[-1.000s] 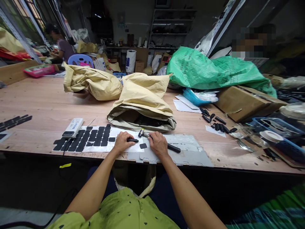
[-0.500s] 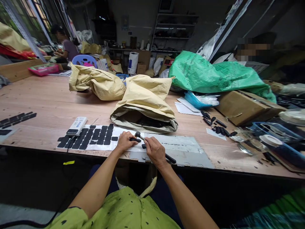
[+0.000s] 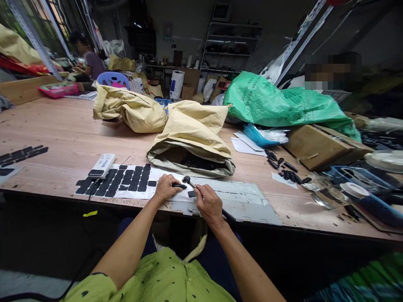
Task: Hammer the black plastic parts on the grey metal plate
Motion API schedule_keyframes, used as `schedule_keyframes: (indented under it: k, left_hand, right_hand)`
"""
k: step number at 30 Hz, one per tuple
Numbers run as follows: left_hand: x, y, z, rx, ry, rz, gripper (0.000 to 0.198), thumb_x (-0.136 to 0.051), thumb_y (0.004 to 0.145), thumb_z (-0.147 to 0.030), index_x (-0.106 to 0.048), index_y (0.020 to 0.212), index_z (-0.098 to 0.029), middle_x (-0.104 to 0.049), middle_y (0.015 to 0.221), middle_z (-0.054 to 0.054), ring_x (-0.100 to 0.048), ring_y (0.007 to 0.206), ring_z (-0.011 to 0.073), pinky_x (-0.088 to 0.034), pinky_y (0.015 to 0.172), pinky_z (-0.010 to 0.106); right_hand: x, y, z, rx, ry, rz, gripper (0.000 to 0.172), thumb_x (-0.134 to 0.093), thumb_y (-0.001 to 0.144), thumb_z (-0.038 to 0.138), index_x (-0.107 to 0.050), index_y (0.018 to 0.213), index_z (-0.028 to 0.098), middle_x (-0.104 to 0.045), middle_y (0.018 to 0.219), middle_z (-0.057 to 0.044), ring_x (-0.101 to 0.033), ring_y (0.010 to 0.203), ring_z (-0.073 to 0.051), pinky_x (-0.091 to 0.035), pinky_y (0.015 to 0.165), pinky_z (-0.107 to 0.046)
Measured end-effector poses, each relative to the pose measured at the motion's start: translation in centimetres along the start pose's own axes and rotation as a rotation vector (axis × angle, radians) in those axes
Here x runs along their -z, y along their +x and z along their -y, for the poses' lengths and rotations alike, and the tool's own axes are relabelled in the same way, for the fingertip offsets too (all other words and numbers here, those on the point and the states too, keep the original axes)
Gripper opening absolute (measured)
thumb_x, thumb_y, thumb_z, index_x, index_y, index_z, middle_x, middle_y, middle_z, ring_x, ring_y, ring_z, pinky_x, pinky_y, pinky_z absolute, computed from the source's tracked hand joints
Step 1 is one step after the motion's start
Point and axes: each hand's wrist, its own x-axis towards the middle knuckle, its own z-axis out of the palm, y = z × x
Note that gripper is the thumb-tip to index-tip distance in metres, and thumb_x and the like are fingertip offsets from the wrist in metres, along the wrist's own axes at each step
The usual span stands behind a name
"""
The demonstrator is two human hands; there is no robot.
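On the wooden table [image 3: 63, 130], left fingers [image 3: 171, 189] pinch a slim black piece [image 3: 180, 185]; right fingers [image 3: 200, 194] clasp a dark-headed hammer [image 3: 187, 179].

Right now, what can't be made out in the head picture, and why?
In the head view:
Open sack: its inside is mostly lost in shadow.
Hammer: the right hand covers part of its handle.
Black piece: the left hand hides one end.
White device: its print is too small to read.
Black strips: cut off by the left edge.
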Motion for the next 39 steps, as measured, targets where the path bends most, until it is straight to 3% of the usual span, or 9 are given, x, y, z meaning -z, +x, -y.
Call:
schedule_keyframes:
  k: [5,10,16,24,28,31,33,36,39]
  left_hand:
    - [0.2,-0.1,-0.2,0.007,-0.006,-0.002,0.015,-0.077,0.07,-0.034,-0.077,0.084,-0.029,-0.067,0.085,0.001,-0.053,0.095,0.0229,-0.041,0.081,0.034]
    - [0.3,-0.2,-0.3,-0.013,0.018,0.014,0.016,-0.075,0.07,-0.034,-0.076,0.085,-0.026,-0.067,0.085,0.002,-0.053,0.095,0.0243,-0.041,0.081,0.035]
    - [0.7,-0.4,-0.7,-0.018,0.037,0.028,0.02,-0.074,0.068,-0.027,-0.073,0.087,-0.025,-0.066,0.089,0.002,-0.053,0.097,0.0257,-0.042,0.083,0.037]
    - [0.7,-0.3,-0.5,-0.023,0.039,0.051,0.021,-0.074,0.067,-0.027,-0.073,0.088,-0.025,-0.066,0.09,0.001,-0.053,0.097,0.0254,-0.042,0.083,0.037]
    - [0.7,-0.4,-0.6,-0.06,0.023,0.004,0.015,-0.073,0.071,-0.028,-0.072,0.085,-0.024,-0.067,0.088,0.002,-0.053,0.096,0.0249,-0.041,0.084,0.038]
    - [0.7,-2.7,-2.0,-0.175,-0.017,-0.092,0.015,-0.065,0.081,-0.034,-0.07,0.09,-0.023,-0.067,0.092,0.005,-0.053,0.097,0.0247,-0.04,0.091,0.04]
    - [0.4,-5.5,-3.0,-0.282,-0.083,-0.06,0.021,-0.055,0.089,-0.038,-0.069,0.097,-0.023,-0.067,0.095,0.006,-0.055,0.095,0.0232,-0.04,0.091,0.039]
    - [-1.0,-10.1,-3.5,-0.391,-0.141,0.18,0.029,-0.045,0.095,-0.041,-0.067,0.104,-0.024,-0.068,0.092,0.006,-0.06,0.085,0.0203,-0.043,0.083,0.035]
    - [-3.4,-13.2,-1.9,-0.283,-0.086,0.365,0.033,-0.041,0.096,-0.045,-0.067,0.102,-0.025,-0.07,0.088,0.004,-0.063,0.08,0.0202,-0.045,0.077,0.033]
  right_hand:
    - [-0.3,-0.3,-0.8,0.0,-0.029,0.049,0.024,-0.045,0.096,0.029,-0.068,0.102,0.023,-0.066,0.086,-0.003,-0.06,0.082,-0.016,-0.042,0.074,-0.025]
    - [-0.7,1.7,-2.6,-0.034,-0.042,-0.001,0.022,-0.048,0.094,0.029,-0.068,0.1,0.022,-0.066,0.089,-0.004,-0.058,0.084,-0.017,-0.041,0.076,-0.027]
    - [-2.2,3.1,-4.9,-0.018,-0.131,0.067,0.017,-0.052,0.091,0.024,-0.068,0.092,0.02,-0.063,0.088,-0.005,-0.051,0.082,-0.019,-0.038,0.074,-0.031]
    - [-2.8,2.8,-5.0,-0.049,-0.146,0.068,0.014,-0.054,0.089,0.025,-0.066,0.094,0.02,-0.059,0.088,-0.005,-0.047,0.082,-0.02,-0.034,0.073,-0.031]
    - [-2.8,2.9,-5.0,-0.061,-0.154,0.073,0.013,-0.054,0.088,0.026,-0.065,0.092,0.021,-0.059,0.088,-0.005,-0.047,0.083,-0.02,-0.033,0.073,-0.031]
    - [-2.7,3.0,-4.9,-0.061,-0.148,0.077,0.013,-0.054,0.088,0.026,-0.065,0.093,0.021,-0.059,0.09,-0.005,-0.048,0.084,-0.021,-0.033,0.074,-0.031]
    - [-2.7,3.0,-4.9,-0.06,-0.154,0.082,0.013,-0.054,0.088,0.026,-0.065,0.094,0.021,-0.06,0.091,-0.005,-0.048,0.085,-0.021,-0.033,0.074,-0.031]
    - [-2.7,3.0,-4.8,-0.07,-0.171,0.091,0.014,-0.054,0.088,0.027,-0.065,0.094,0.021,-0.06,0.091,-0.005,-0.048,0.086,-0.021,-0.033,0.075,-0.031]
    - [-2.7,3.0,-4.8,-0.073,-0.174,0.091,0.014,-0.054,0.088,0.026,-0.065,0.094,0.02,-0.06,0.091,-0.005,-0.048,0.085,-0.021,-0.033,0.074,-0.031]
